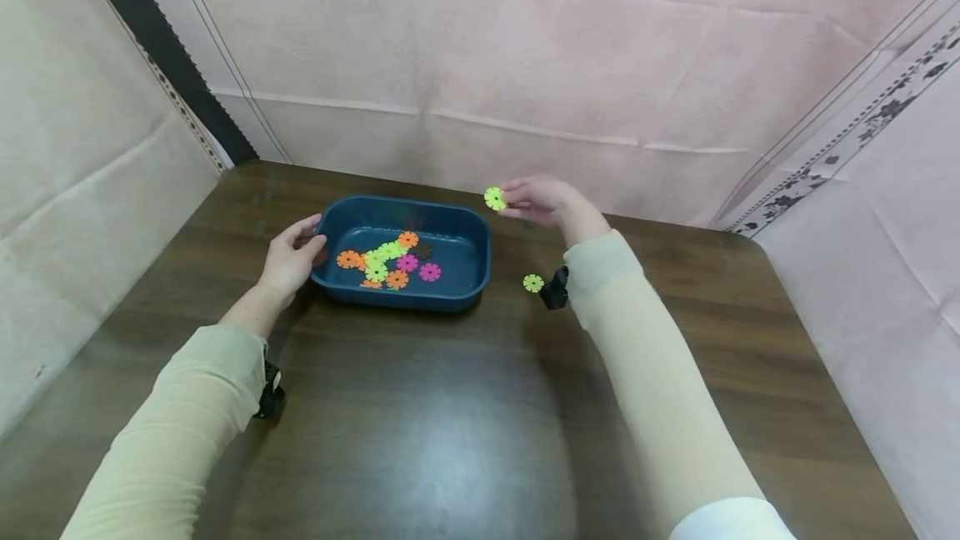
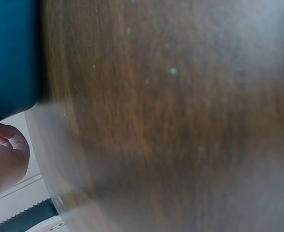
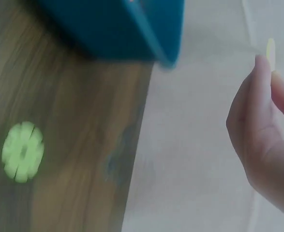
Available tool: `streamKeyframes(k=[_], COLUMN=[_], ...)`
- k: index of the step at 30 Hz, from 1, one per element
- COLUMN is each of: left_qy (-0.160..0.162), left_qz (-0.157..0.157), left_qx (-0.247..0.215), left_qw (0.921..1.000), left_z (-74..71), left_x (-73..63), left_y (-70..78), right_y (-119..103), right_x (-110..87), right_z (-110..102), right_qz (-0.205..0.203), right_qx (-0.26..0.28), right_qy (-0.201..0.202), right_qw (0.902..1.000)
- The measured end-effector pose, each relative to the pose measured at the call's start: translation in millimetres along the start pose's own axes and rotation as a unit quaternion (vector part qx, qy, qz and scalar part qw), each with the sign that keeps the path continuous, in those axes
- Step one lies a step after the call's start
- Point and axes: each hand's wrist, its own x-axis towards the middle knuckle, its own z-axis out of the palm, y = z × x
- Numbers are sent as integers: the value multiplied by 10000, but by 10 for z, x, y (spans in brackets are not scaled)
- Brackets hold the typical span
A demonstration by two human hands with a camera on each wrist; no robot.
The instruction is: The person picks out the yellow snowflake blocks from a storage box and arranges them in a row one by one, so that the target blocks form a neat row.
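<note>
Your right hand (image 1: 546,198) pinches a green disc (image 1: 493,198) edgewise, might slip; your left hand (image 1: 287,263) grips the tray (image 1: 401,299), tugging could shift it.

Creased pale sheeting (image 1: 525,48) backs a brown wood-grain table (image 1: 375,382).

The left wrist view crops the tub (image 2: 11,58).

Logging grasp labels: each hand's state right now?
Left hand: closed, holding the blue tray by its left end.
Right hand: closed, pinching a yellow-green disc.
</note>
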Motion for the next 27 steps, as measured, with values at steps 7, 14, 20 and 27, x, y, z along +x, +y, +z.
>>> streamKeyframes(k=[7, 14, 20, 27], left_qy=[-35, -32, -86, -81], left_qz=[-12, -34, -31, -26], left_qx=[-32, -35, -69, -14], left_qw=[10000, 10000, 9999, 10000], left_z=[-17, -18, -5, 7], left_x=[1, 3, -3, -9], left_y=[8, 22, 22, 22], right_y=[199, 451, 684, 948], right_x=[-123, -179, -183, -176], right_z=[-437, -751, -890, -967], right_qz=[60, 481, 699, 945], right_qx=[-266, -549, -830, -1162], right_qy=[18, -9, 43, 432], right_qw=[9996, 9973, 9941, 9878])
